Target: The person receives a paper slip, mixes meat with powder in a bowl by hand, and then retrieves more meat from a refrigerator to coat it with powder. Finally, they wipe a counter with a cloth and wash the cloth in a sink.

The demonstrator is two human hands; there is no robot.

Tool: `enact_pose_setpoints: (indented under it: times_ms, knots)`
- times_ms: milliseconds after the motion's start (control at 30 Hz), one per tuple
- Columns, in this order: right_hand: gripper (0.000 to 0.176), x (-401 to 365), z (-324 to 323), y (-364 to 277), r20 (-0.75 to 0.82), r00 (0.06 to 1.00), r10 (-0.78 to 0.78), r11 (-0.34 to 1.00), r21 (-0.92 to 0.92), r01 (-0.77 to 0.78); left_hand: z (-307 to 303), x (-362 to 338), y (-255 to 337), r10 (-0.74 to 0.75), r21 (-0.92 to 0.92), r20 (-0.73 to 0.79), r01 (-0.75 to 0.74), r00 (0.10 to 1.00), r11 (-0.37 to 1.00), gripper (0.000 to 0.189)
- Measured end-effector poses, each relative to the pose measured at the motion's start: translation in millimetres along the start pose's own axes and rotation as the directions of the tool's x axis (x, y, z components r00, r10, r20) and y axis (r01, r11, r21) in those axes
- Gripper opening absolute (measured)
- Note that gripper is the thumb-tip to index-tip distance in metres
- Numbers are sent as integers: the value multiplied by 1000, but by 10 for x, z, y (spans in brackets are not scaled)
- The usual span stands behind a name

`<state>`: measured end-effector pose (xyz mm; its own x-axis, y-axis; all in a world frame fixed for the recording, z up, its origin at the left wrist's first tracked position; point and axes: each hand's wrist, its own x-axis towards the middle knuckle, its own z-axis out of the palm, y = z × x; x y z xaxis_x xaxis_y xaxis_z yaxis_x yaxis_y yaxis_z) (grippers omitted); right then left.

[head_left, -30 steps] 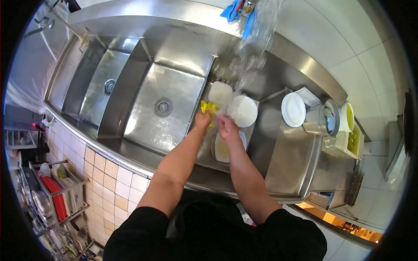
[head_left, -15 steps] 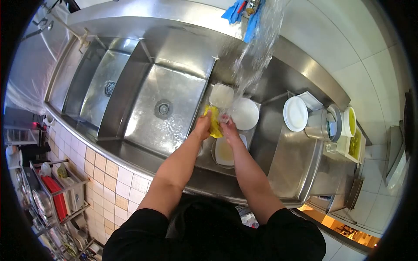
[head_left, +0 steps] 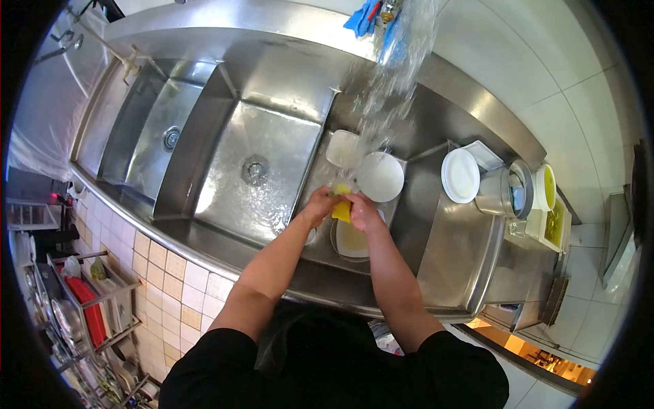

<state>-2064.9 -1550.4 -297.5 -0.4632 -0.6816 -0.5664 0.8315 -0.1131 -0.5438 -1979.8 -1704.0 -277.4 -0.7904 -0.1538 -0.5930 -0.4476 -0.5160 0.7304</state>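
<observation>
Two hands met over the right basin (head_left: 398,219): left hand (head_left: 315,204) and right hand (head_left: 366,213) were both curled tight on a yellow sponge (head_left: 342,208), pressed between them just above a shallow white dish (head_left: 351,242). My read: best to work the sponge low over the dish, closer to the water stream (head_left: 388,95), which landed beyond by a round plate (head_left: 380,176) and a square tub (head_left: 343,148). Couldn't tell if the fingers hid anything else. Tap was masked by spray and a blue cloth (head_left: 361,17).
</observation>
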Motion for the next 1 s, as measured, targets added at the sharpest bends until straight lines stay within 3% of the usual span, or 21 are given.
enact_pose_setpoints:
  times_ms: [33, 167, 233, 300, 333, 367, 400, 433, 467, 533, 567, 633, 667, 700, 733, 767, 833, 867, 900, 933, 1000]
  knots:
    - [26, -47, 84, -82, 3, 1000, -3, 1000, 1, 3, -101, 146, -165, 103, 1, -6, -103, 995, 995, 32]
    - [30, -294, 190, -468, -171, 984, -52, 976, -216, 14, -265, 125, -85, 71, 28, -141, -67, 988, 997, 15]
    - [34, -334, 146, -619, -232, 970, -74, 953, -302, 1, -334, 246, -228, 353, 502, -224, -203, 908, 841, 16]
    - [39, -453, 170, -767, -471, 839, -274, 905, -420, 59, -183, -80, 182, 451, 595, -234, -240, 861, 767, 15]
    - [43, -536, 204, -842, -462, 817, -346, 793, -609, -9, -130, -190, 367, 547, 685, -233, -264, 804, 679, 15]
    - [43, -666, 328, -921, -462, 817, -346, 793, -609, -8, -150, -164, 422, 547, 685, -232, -264, 804, 679, 15]
    - [46, -808, 496, -1015, -223, 891, -396, 443, -896, -27, -198, -133, 494, 709, 766, -172, -360, 684, 533, 15]
    - [49, -882, 591, -1061, 19, 945, -327, 4, -1000, 22, -238, -111, 573, 838, 830, -92, -423, 537, 363, 16]
    - [49, -871, 540, -1054, 24, 945, -327, 7, -1000, 28, -243, -116, 685, 840, 834, -91, -420, 535, 358, 16]
    - [52, -832, 331, -1037, -43, 989, -141, -493, -863, -108, -248, -157, 877, 672, 620, -221, -430, 706, 656, 14]
    - [52, -819, 252, -1087, -39, 989, -145, -489, -866, -106, -255, -186, 941, 676, 625, -217, -432, 704, 650, 14]
    - [49, -751, 61, -1226, -6, 935, -356, -201, -976, -83, -265, -210, 1053, 551, 111, -184, -539, 814, 835, 14]
    - [41, -606, -13, -1103, 240, 697, -676, -112, -968, 225, -258, -205, 1070, 554, 114, -183, -542, 812, 832, 14]
    - [41, -541, -133, -1026, 240, 694, -679, -110, -968, 226, -236, -201, 1071, 457, -145, -219, -492, 862, 858, 16]
    - [37, -664, 326, -1016, 58, 799, -599, 518, -732, 442, -203, -192, 1060, 352, -397, -224, -415, 909, 819, 19]
    - [33, -713, 736, -952, -1, 909, -417, 900, -141, 412, -80, -173, 1021, 353, -395, -220, -414, 909, 820, 19]
    - [26, -574, 1168, -683, -46, 840, -540, 828, -205, 521, 254, -121, 904, 209, -282, -258, -280, 943, 917, 13]
    - [26, -547, 1427, -568, -50, 773, -633, 697, -472, 540, 248, 39, 734, 212, -279, -258, -283, 943, 918, 13]
    - [28, -516, 1621, -499, -22, 697, -717, 509, -699, 502, 167, 358, 449, 247, -417, -81, -258, 966, 872, 12]
    - [28, -415, 1680, -487, -22, 693, -721, 509, -695, 507, 82, 625, 222, 296, -540, 94, -201, 950, 817, 11]
    - [33, -150, 1635, -483, -125, 575, -809, 259, -953, 156, -36, 898, -100, 183, -564, 77, -108, 980, 818, 15]
